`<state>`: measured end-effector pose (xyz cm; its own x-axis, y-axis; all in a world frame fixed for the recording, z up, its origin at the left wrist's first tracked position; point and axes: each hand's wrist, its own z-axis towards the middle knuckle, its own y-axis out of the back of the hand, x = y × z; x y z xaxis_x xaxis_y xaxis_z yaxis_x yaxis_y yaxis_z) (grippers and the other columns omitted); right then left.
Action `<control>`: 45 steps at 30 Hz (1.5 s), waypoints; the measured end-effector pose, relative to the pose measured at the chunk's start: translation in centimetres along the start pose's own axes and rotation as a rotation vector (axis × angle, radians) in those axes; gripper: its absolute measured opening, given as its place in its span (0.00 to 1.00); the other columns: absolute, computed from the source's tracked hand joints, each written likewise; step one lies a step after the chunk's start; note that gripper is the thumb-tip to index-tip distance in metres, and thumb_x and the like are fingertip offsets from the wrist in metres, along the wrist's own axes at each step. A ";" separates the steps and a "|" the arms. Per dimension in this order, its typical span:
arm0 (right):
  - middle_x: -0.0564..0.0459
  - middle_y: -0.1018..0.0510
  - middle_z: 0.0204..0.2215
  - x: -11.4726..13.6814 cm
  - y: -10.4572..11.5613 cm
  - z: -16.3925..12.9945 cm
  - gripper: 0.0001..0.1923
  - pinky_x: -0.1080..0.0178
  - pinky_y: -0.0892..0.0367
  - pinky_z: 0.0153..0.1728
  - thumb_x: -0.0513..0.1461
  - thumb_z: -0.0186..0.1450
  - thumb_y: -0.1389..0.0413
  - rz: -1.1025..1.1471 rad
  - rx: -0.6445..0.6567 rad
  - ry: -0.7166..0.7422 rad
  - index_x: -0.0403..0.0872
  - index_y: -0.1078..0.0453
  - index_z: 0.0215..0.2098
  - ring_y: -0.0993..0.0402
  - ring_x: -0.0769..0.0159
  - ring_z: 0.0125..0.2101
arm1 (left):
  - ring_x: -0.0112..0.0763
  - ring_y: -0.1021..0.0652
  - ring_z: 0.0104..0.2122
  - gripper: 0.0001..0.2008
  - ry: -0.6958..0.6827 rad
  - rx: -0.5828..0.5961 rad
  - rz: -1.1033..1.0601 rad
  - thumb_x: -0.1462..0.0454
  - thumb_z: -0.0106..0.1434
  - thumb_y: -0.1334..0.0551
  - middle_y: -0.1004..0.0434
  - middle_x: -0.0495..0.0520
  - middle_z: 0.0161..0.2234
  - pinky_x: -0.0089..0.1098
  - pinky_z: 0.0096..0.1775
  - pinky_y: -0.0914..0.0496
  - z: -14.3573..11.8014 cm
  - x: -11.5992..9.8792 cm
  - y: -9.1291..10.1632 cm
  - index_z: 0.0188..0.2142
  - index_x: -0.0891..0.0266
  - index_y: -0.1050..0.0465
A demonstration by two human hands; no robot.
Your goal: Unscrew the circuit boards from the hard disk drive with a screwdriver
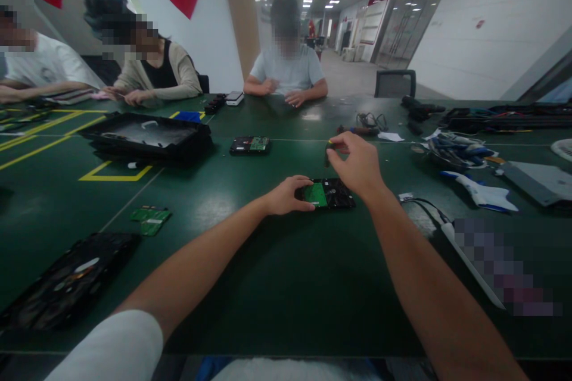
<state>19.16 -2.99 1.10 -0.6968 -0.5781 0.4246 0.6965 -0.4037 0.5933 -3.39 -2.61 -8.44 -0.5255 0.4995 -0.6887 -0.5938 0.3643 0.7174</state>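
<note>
In the head view, the left hand [288, 195] lies flat-fingered on the near-left edge of a hard drive [328, 193] that rests circuit-side up on the green table [277, 274], its green circuit board [316, 194] showing beside the fingertips; the hand presses and steadies rather than grips. The right hand [355, 164] hovers just above the drive, fingers pinched around a small dark screwdriver [328, 156] with a yellowish tip end, held upright. The likeliest trouble, as I judge it, is the tool slipping off a small screw and scoring the board, or the drive skating on the smooth tabletop if the left hand eases its pressure; a loosened screw could also roll off unseen against the dark surface. Around this, a second hard drive [249, 144] lies farther off, a black tray [147, 137] sits to the left, loose green circuit boards [151, 219] lie near left, and cables [456, 152] crowd the right. Three other people sit across the table, well apart. Nothing stands between the hands and the drive.
</note>
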 end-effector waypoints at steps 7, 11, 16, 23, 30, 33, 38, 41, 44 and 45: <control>0.45 0.21 0.42 0.2 0.3 0.0 0.09 0.51 0.28 0.45 0.33 0.63 0.43 -0.038 0.010 0.028 0.49 0.29 0.42 0.24 0.55 0.41 | 0.54 0.33 0.66 0.44 0.006 -0.014 0.006 0.43 0.54 0.29 0.37 0.61 0.68 0.50 0.66 0.39 -0.1 -0.2 0.0 0.66 0.59 0.32; 0.47 0.20 0.39 -0.1 0.5 0.1 0.07 0.52 0.28 0.43 0.35 0.63 0.42 -0.037 -0.005 -0.018 0.49 0.29 0.40 0.23 0.55 0.40 | 0.54 0.34 0.66 0.44 0.003 -0.009 0.005 0.43 0.55 0.29 0.38 0.62 0.68 0.50 0.66 0.38 -0.2 -0.3 0.1 0.66 0.59 0.32; 0.48 0.20 0.38 -0.1 0.8 0.2 0.06 0.53 0.29 0.43 0.36 0.65 0.43 -0.051 0.013 -0.015 0.49 0.28 0.41 0.23 0.56 0.38 | 0.53 0.34 0.66 0.44 -0.010 -0.008 0.001 0.44 0.55 0.28 0.37 0.63 0.68 0.50 0.66 0.40 -0.1 -0.3 0.1 0.65 0.61 0.32; 0.46 0.21 0.39 -0.1 0.8 0.2 0.04 0.52 0.29 0.43 0.36 0.66 0.44 -0.073 -0.011 -0.021 0.49 0.28 0.39 0.24 0.55 0.40 | 0.53 0.34 0.66 0.44 0.005 -0.006 0.001 0.43 0.55 0.29 0.38 0.61 0.68 0.50 0.66 0.39 -0.1 0.0 0.0 0.66 0.58 0.33; 0.49 0.19 0.36 0.0 0.8 0.2 0.02 0.53 0.29 0.41 0.39 0.67 0.44 -0.044 -0.002 -0.032 0.51 0.29 0.37 0.23 0.56 0.37 | 0.54 0.34 0.66 0.43 0.004 -0.005 -0.005 0.44 0.55 0.29 0.38 0.61 0.68 0.51 0.66 0.39 -0.2 -0.3 0.1 0.65 0.57 0.32; 0.48 0.19 0.37 0.1 0.8 0.2 0.04 0.53 0.29 0.43 0.37 0.68 0.45 -0.054 0.003 0.021 0.50 0.27 0.38 0.23 0.56 0.38 | 0.53 0.34 0.66 0.43 0.008 -0.001 0.005 0.44 0.55 0.29 0.38 0.61 0.68 0.50 0.66 0.39 -0.2 -0.2 0.1 0.66 0.57 0.33; 0.47 0.19 0.38 -0.1 0.6 0.1 0.03 0.53 0.29 0.42 0.38 0.67 0.44 -0.068 -0.028 -0.026 0.49 0.29 0.39 0.23 0.56 0.38 | 0.54 0.36 0.67 0.44 0.016 0.003 0.023 0.43 0.55 0.29 0.39 0.61 0.69 0.50 0.67 0.41 -0.1 -0.1 0.1 0.66 0.58 0.33; 0.47 0.19 0.37 -0.2 0.4 0.1 0.03 0.52 0.29 0.42 0.39 0.67 0.44 -0.061 -0.032 -0.047 0.49 0.29 0.39 0.23 0.56 0.37 | 0.53 0.35 0.66 0.44 0.011 0.002 0.013 0.43 0.55 0.29 0.38 0.61 0.68 0.50 0.67 0.40 -0.1 -0.3 0.1 0.66 0.58 0.33; 0.47 0.20 0.39 -0.2 0.4 0.1 0.05 0.52 0.29 0.44 0.38 0.67 0.45 -0.059 -0.008 -0.011 0.49 0.28 0.41 0.23 0.56 0.38 | 0.53 0.35 0.66 0.44 0.010 0.006 0.015 0.43 0.55 0.29 0.38 0.61 0.68 0.50 0.66 0.40 -0.1 -0.4 0.2 0.66 0.58 0.33; 0.46 0.20 0.40 -0.2 0.4 0.1 0.06 0.52 0.29 0.44 0.37 0.67 0.45 -0.065 0.000 0.000 0.49 0.28 0.42 0.23 0.56 0.39 | 0.53 0.35 0.67 0.44 0.014 0.009 0.016 0.42 0.55 0.29 0.39 0.61 0.69 0.51 0.66 0.40 -0.1 -0.4 0.2 0.66 0.58 0.34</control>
<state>19.55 -2.97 1.30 -0.7403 -0.5511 0.3850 0.6500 -0.4404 0.6193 -3.37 -2.84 -8.09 -0.5435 0.4942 -0.6785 -0.5800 0.3632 0.7292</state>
